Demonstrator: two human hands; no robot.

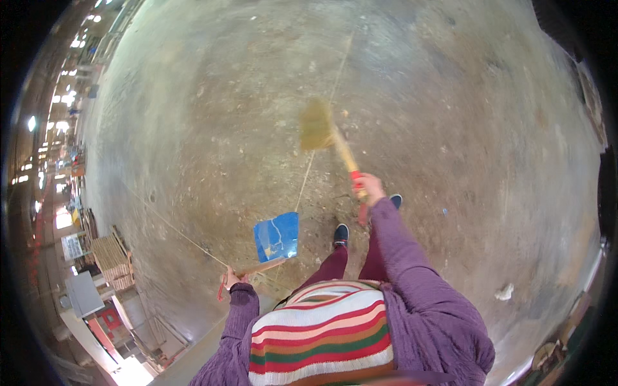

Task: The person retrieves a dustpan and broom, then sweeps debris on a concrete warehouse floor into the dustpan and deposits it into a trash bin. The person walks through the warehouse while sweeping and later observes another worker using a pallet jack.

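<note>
My right hand (pixel 369 187) is wrapped round the handle of a short broom (pixel 315 126), held out in front of me over the concrete floor. The broom's head is yellowish straw, blurred by motion, and red bands mark its pale handle. To the lower left, my left hand (pixel 232 278) is closed on the wooden handle of a dustpan (pixel 277 234) with a blue pan. A pale streak and a brownish patch show on the pan; whether they are debris I cannot tell. A red cord hangs beside my left hand. Broom head and dustpan are apart.
Worn concrete floor (pixel 225 116) with thin seams and scattered specks surrounds my feet. Stacked wooden slats (pixel 112 260), a grey panel (pixel 84 293) and red items stand at the left. A crumpled white scrap (pixel 505 292) lies at the right. Dark objects line the right edge.
</note>
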